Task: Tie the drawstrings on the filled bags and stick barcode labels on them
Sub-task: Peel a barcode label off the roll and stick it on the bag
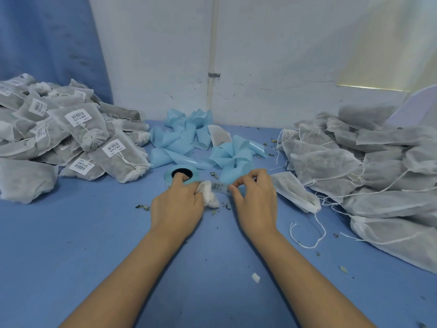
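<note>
From the head view, the step in hand looks like peeling a label (220, 185) off the roll (171, 174). The right hand (254, 200) pinches the blurred label between thumb and forefinger, just right of the roll. The left hand (176, 207) has its fingers curled round a white bunch of bag (209, 196), and one finger reaches into the roll's core, likely to pin it. To do this well, I judge the roll should be held down firmly and the label drawn off low and slowly by one edge, so the glue side stays clean of the leaf crumbs on the table (212, 268). It should then be laid flat on a smooth face of the bag, away from the gathered neck. The bags are thin white mesh, with dark dried leaf showing through. The left pile (78, 136) holds filled bags that already have barcode labels and tied strings. The right pile (354, 162) holds filled bags with no labels and loose strings trailing. One such bag lies apart (295, 192) just beside the right hand. Curls of blue backing (179, 140) lie heaped behind the roll. How full the held bag is cannot be told.
</note>
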Motion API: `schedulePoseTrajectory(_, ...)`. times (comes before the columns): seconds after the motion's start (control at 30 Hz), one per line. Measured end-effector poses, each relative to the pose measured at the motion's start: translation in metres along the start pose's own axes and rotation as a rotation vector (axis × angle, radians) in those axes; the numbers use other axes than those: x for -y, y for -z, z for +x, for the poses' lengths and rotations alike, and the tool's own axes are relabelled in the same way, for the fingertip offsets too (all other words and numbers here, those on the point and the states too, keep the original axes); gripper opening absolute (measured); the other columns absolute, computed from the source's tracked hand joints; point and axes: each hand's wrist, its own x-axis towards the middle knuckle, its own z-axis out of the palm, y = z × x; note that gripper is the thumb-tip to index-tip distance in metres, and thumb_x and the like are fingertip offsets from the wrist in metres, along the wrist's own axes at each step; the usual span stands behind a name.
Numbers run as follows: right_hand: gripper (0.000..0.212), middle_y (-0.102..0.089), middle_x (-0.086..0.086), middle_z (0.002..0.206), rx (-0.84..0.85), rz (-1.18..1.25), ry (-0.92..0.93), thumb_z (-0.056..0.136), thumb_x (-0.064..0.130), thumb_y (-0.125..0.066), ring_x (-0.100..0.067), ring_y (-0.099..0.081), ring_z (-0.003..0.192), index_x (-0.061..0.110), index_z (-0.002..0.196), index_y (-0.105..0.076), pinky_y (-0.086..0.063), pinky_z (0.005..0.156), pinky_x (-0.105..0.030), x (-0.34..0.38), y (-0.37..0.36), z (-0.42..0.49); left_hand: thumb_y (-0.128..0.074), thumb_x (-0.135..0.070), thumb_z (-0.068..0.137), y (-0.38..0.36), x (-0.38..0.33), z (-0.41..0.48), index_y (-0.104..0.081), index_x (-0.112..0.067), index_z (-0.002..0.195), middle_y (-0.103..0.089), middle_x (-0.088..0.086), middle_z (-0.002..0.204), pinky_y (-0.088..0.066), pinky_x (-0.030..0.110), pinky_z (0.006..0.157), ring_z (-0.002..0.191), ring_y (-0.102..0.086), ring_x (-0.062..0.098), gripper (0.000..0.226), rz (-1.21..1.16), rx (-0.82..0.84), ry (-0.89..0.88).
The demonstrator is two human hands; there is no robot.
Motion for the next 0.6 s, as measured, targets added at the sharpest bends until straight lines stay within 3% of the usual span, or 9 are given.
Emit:
schedulePoseTrajectory(0.1,0.01,-0.049,-0.003,0.096,-0.042,-0.035,-0.023,0.087,0.021,-0.068,-0.024,-0.049,0.092,0.011,0.089,-0.068,-0.039,0.074,-0.036,-0.0015,0.0035,0.0015,-0.04,-0.022,0.093,-0.0017,0.0025,-0.0017,-0.055,-0.019,0.076,-0.04,-0.01,0.143,-0.024,0.028,0.053,0.069,-0.048,0.02,0.023,0.002,-0.059,0.017)
schedulePoseTrajectory(0.17,0.01,-0.045,0.002,0.084,-0.006,-0.085,-0.006,0.092,0.023,-0.062,-0.024,-0.048,0.086,0.014,0.092,-0.066,-0.036,0.071,-0.033,-0.0026,0.0047,0.0016,-0.043,-0.022,0.093,-0.0028,0.0032,-0.0036,-0.06,-0.017,0.081,-0.04,-0.01,0.145,-0.023,0.028,0.052,0.069,-0.052,0.021,0.022,-0.021,-0.083,-0.057)
schedulePoseTrajectory(0.27,0.011,-0.051,0.003,0.075,0.041,-0.06,0.013,0.095,0.024,-0.056,-0.022,-0.046,0.081,0.015,0.091,-0.061,-0.031,0.066,-0.032,-0.0047,0.0044,0.0013,-0.041,-0.028,0.093,-0.0025,0.0024,-0.0061,-0.069,-0.019,0.095,-0.04,-0.015,0.146,-0.034,0.027,0.056,0.083,-0.063,0.024,0.029,-0.075,-0.043,-0.301)
schedulePoseTrajectory(0.43,0.005,-0.062,-0.001,0.097,0.073,0.139,0.056,0.094,0.014,-0.057,-0.02,-0.052,0.093,0.012,0.096,-0.061,-0.04,0.079,-0.029,-0.0074,0.0004,0.0003,-0.029,-0.036,0.084,-0.0025,0.0034,-0.0036,-0.068,-0.026,0.11,-0.05,-0.02,0.135,-0.04,0.027,0.064,0.096,-0.061,0.016,0.048,-0.102,0.026,-0.389)
schedulePoseTrajectory(0.53,0.021,-0.063,0.003,0.113,0.106,0.236,0.032,0.092,0.011,-0.06,-0.016,-0.054,0.106,0.015,0.113,-0.063,-0.036,0.087,-0.019,-0.0095,-0.0004,-0.0003,-0.031,-0.034,0.083,-0.0023,0.0074,-0.0009,-0.067,-0.029,0.113,-0.058,-0.023,0.119,-0.04,0.023,0.068,0.098,-0.057,0.006,0.047,-0.223,0.058,-0.407)
schedulePoseTrajectory(0.6,0.028,-0.062,0.009,0.116,0.147,0.329,0.011,0.091,0.011,-0.062,-0.011,-0.054,0.109,0.017,0.118,-0.063,-0.04,0.093,-0.021,-0.0093,0.0007,-0.0004,-0.032,-0.033,0.082,-0.0024,0.0082,-0.0005,-0.068,-0.03,0.114,-0.059,-0.026,0.119,-0.037,0.013,0.07,0.101,-0.053,-0.001,0.048,-0.284,0.077,-0.419)
